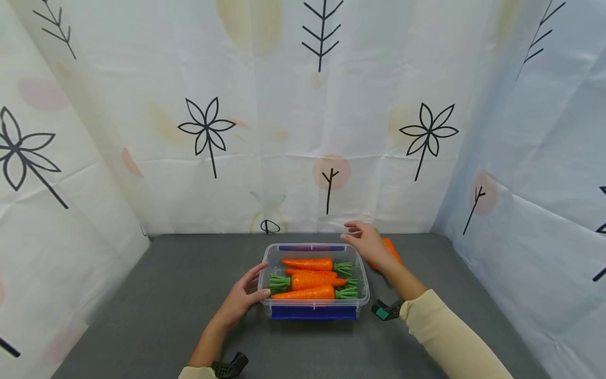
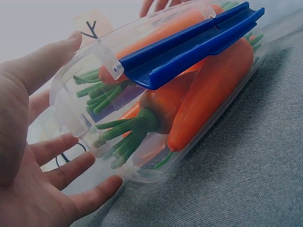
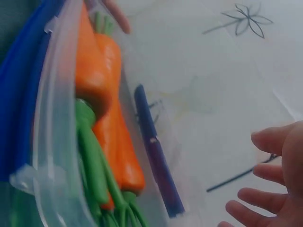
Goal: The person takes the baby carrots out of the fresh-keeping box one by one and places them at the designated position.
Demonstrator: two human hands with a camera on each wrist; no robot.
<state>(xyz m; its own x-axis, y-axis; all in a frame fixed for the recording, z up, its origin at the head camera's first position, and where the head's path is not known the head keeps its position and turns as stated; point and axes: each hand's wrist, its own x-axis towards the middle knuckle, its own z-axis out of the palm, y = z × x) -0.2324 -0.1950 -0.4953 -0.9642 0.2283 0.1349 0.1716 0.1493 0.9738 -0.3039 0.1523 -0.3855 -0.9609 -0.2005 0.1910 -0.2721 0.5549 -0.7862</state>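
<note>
A clear plastic box [image 1: 313,303] with blue side latches stands on the grey table and holds several orange carrots [image 1: 312,264] with green stems. At its left end, my left hand [image 1: 240,299] holds the box, the thumb at the front corner of the rim and the fingers along the end wall. The left wrist view shows those fingers [image 2: 71,172] spread against the clear plastic. My right hand [image 1: 371,246] hovers by the back right corner of the box, fingers loosely bent and holding nothing. Behind it, an orange carrot [image 1: 392,249] on the table is mostly hidden by the hand and wrist.
The blue latch [image 2: 189,52] on the long front side hangs flipped outward. A dark blue latch [image 3: 156,151] shows on the far side. Grey cloth covers the table [image 1: 189,273], and white printed sheets [image 1: 284,121] hang around its back and sides.
</note>
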